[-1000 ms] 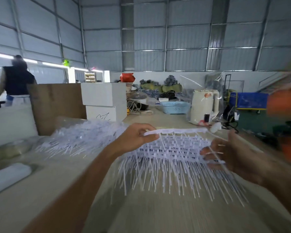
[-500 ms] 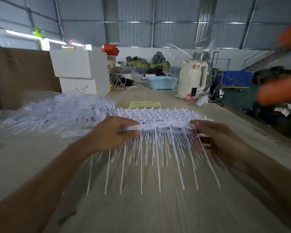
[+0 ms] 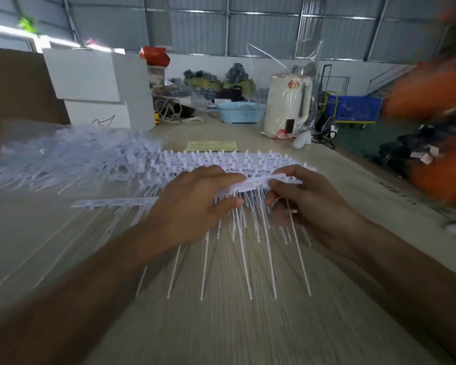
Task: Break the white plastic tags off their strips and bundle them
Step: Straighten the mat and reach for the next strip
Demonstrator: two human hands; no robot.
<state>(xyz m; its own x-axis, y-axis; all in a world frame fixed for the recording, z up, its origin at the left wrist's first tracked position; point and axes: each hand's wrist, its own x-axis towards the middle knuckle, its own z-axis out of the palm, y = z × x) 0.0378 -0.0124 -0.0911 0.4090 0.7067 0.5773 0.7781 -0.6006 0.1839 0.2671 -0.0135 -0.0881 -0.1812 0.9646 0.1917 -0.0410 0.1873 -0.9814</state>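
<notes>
A: Where was the tag stock?
B: On the table point(image 3: 248, 325): a loose pile point(image 3: 63, 156) at 10 o'clock, the strip point(image 3: 258, 181) at centre.
A: Hand state?
B: The left hand point(image 3: 192, 209) and right hand point(image 3: 308, 206) both pinched the strip with curled fingers; its tags point(image 3: 242, 243) pointed toward 6 o'clock.

We note the tags point(image 3: 237, 164) as white, matt plastic. The bench point(image 3: 221, 325) shows pale wood grain, dull finish. The kettle point(image 3: 284, 109) is cream plastic under glossy clear film. Basket point(image 3: 240, 111): light blue plastic. Walls point(image 3: 261, 25): ribbed grey metal sheet.
</notes>
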